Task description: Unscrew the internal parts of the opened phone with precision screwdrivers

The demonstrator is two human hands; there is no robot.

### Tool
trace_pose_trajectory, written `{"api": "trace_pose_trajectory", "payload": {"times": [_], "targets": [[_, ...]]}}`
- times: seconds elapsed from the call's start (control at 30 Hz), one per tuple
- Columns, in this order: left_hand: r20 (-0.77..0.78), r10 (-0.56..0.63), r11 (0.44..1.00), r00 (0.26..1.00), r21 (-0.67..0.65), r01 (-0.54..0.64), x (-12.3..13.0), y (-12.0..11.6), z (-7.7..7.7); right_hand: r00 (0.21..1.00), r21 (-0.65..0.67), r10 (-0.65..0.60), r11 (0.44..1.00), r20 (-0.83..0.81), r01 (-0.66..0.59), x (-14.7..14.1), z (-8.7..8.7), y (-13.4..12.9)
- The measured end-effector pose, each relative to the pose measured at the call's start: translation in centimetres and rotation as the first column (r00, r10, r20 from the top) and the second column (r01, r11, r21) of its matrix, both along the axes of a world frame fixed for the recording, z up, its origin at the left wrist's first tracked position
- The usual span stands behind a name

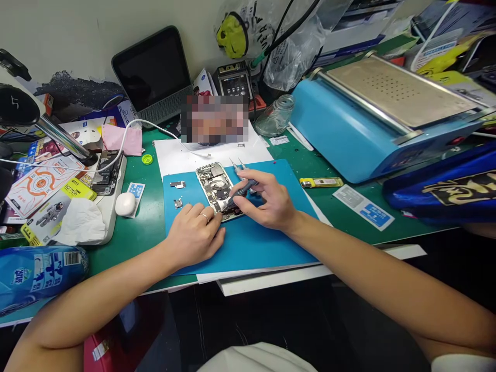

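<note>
Blue matting [263,245] on a green table [349,213] bears an opened phone [212,181], pale-rimmed, its silvery and black innards bare. The right hand [272,202] pinches a dark tool [243,190] over the phone; the left hand [196,232] lies at its near edge, grip impossible to tell.

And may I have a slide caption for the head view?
Right fingers grip a dark tool over an opened phone on a blue mat; left fingers at the phone's edge.

A dark-screened display [151,72] stands at the rear of the desk [116,253], left of a glass jar [274,120] set just beside a blue machine [341,137] (its metal top [406,93] dotted with small marks). Farther left, a green cap [147,159] lies near a white case [126,204].
</note>
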State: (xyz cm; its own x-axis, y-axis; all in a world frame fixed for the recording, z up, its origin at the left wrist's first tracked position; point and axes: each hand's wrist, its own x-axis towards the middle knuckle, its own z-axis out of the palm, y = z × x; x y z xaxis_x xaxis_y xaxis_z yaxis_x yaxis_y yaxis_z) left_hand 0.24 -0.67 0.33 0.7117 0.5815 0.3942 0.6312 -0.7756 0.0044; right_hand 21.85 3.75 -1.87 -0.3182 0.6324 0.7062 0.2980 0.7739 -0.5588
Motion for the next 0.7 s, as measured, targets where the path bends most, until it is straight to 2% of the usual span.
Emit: {"api": "trace_pose_trajectory", "payload": {"times": [0.3,0.47,0.6,0.7], "targets": [[0.014,0.006,1.000,1.000,-0.025,-0.006,0.03,-0.01,-0.01,0.999,-0.003,-0.043,0.999,0.005,0.043,0.07,-0.08,0.04],[0.027,0.024,0.999,0.999,-0.044,-0.023,-0.10,0.03,-0.05,0.997,-0.009,-0.020,1.000,-0.075,0.020,0.00,-0.15,0.17],[0.106,0.089,0.988,0.990,-0.135,-0.075,-0.34,0.31,-0.01,0.980,-0.108,-0.054,0.994,-0.192,0.034,-0.23,-0.11,0.17],[0.216,0.180,0.960,0.960,-0.249,-0.125,-0.04,0.85,0.47,0.966,-0.115,-0.047,0.993,-0.254,0.018,-0.25,0.48,0.76]]}}
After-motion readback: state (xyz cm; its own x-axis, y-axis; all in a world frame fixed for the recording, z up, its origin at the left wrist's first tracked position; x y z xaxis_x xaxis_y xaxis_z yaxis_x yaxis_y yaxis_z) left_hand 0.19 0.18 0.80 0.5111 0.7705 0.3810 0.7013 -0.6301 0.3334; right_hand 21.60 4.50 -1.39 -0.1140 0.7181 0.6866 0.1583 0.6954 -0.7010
